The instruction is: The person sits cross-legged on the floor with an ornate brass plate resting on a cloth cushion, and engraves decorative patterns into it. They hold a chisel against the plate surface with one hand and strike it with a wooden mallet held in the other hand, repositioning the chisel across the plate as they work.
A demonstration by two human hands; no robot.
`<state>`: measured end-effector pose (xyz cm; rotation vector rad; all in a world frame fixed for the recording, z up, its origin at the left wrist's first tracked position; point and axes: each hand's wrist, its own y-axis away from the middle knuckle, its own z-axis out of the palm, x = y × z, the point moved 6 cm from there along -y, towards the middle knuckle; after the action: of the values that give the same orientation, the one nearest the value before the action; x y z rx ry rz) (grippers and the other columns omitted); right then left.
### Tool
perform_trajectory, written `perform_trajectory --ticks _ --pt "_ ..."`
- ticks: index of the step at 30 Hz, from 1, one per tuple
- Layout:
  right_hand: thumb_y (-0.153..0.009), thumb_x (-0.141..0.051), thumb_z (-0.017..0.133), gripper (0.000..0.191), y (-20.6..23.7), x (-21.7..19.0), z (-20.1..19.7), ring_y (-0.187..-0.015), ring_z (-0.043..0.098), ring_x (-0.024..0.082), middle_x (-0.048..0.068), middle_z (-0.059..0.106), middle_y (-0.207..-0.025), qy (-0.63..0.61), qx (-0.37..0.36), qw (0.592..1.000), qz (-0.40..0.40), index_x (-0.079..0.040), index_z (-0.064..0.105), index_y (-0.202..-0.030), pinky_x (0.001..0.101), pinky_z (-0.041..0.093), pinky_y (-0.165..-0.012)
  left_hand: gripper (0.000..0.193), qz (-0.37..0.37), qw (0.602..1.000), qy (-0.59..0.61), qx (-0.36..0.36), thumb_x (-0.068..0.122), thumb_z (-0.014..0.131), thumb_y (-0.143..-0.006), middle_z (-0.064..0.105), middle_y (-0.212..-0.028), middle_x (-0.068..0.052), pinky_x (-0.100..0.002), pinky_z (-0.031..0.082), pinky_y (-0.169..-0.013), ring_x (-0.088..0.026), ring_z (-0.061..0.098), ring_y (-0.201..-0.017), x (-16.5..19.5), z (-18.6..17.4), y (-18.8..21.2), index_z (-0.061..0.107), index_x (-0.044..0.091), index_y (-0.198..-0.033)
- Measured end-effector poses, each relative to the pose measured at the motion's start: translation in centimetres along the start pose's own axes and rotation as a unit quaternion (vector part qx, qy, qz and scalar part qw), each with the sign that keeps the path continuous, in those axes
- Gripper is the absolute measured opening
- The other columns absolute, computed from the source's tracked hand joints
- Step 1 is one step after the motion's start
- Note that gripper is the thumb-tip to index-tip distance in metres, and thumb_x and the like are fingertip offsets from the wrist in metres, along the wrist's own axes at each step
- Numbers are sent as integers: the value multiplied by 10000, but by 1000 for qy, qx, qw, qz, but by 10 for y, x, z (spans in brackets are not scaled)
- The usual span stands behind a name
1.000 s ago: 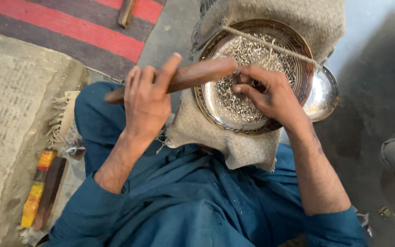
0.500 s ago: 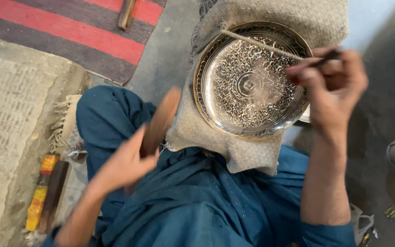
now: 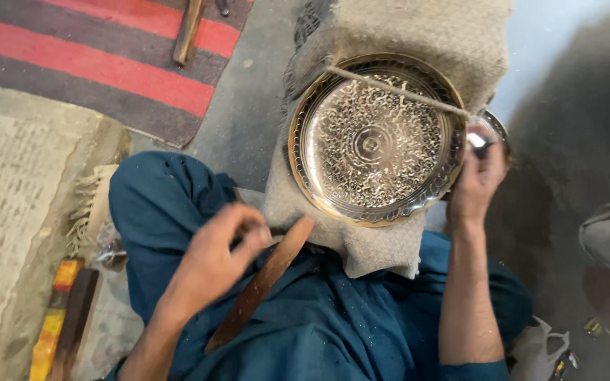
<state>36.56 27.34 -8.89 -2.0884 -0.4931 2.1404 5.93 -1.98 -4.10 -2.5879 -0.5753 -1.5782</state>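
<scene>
The left hand (image 3: 213,264) grips a stiff wooden stick (image 3: 262,282); the right hand (image 3: 476,180) pinches the hard, slippery metal plate's (image 3: 372,141) right rim.

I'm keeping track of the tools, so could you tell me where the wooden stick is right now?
In the head view, the wooden stick lies slanted across the lap, low and left of centre, held by the left hand, just below the engraved metal plate.

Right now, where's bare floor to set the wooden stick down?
Bare grey floor lies between the striped rug and the cloth-covered block. It is crowded at the engraved metal plate, with the right hand at its rim; the left hand holds the wooden stick over the lap.
</scene>
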Motion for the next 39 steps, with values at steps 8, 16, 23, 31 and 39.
perform_trajectory --ticks 8,16,23,31,39 --pt "-1093 -151 657 268 3 -11 23 -1025 603 78 2 677 -1168 10 -88 996 -5 9 623 -1305 249 514 -901 297 124 978 -115 125 285 794 -845 568 -797 -98 -437 471 -689 -296 576 -783 47 19 -65 622 49 -900" --pt "-1110 -274 587 411 -1 -18 32 -1026 639 79 19 706 -1205 -8 -47 999 -4 1 590 -1416 248 538 -887 170 180 966 -138 121 149 708 -910 584 -888 -161 -498 448 -755 -375 562 -863 50 12 -110 595 23 -928" --pt "-1081 -109 647 366 -2 -25 36 -1058 636 96 35 700 -1224 40 -74 996 -9 18 596 -1421 258 524 -929 107 352 908 -140 178 76 666 -979 617 -1024 -151 -477 498 -872 -389 617 -1027 97 -8 -159 675 24 -1071" --pt "-1113 -245 538 515 39 -6 21 -1330 531 205 134 551 -1479 134 -7 990 50 8 405 -1541 335 417 -1141 125 301 937 22 177 98 619 -1068 699 -1053 -154 -384 544 -845 -337 703 -978 68 -13 -142 670 5 -1134" --pt "-1089 -352 392 485 156 26 -11 -1153 577 168 87 628 -1328 22 -8 946 324 -36 534 -1428 315 459 -957 167 155 965 -83 194 100 617 -1034 704 -1102 -155 -406 538 -847 -339 685 -1002 -40 -41 -104 690 45 -1174"
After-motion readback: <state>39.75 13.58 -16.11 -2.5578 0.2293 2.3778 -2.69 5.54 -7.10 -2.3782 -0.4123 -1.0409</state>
